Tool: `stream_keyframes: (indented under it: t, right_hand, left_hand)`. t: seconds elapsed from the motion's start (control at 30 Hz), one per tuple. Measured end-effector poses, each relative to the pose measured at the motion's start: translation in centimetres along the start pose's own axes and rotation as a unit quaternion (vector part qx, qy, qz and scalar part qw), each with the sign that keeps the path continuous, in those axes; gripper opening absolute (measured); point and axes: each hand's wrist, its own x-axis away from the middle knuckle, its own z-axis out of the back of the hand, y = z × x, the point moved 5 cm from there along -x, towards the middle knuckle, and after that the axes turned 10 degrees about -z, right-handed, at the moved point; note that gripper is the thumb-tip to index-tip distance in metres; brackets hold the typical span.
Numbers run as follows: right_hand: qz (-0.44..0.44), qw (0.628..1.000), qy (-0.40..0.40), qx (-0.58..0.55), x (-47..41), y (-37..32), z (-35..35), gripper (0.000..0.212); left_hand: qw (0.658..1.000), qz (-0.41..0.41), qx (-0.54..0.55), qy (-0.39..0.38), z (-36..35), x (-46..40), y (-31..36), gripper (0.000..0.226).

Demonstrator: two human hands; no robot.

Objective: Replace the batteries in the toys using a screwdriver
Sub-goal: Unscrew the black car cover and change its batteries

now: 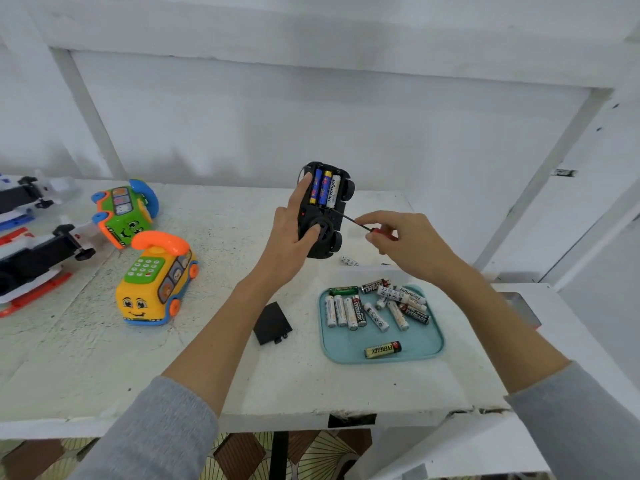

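Note:
My left hand (289,230) grips a black toy car (323,233) held upside down above the table, thumb on its round underside part. Its open battery bay shows three batteries (325,188), two blue and one white. My right hand (407,242) pinches a small red-handled screwdriver (360,225) whose dark tip touches the car just below the battery bay. The black battery cover (272,323) lies on the table below my left forearm. A teal tray (426,348) at the right holds several loose batteries (375,308).
A yellow toy phone-bus (156,289) and a green one (124,211) stand at the left. Further left lie white, black and red toy vehicles (38,261). A loose white battery (349,261) lies behind the tray. The table's front edge (311,419) is chipped.

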Motion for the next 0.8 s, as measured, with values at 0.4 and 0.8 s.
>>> stream_keyframes:
  t: [0.4,0.8]
  right_hand:
    - [0.022,0.996,0.039,0.08,0.1,1.8,0.9,0.029]
    - [0.077,0.985,0.135,0.069,0.1,3.2,-1.2,0.033]
  left_hand:
    - [0.999,0.034,-0.008,-0.017,-2.9,-0.9,0.0,0.072]
    - [0.996,0.046,0.057,0.048,-4.3,-2.0,1.0,0.077]
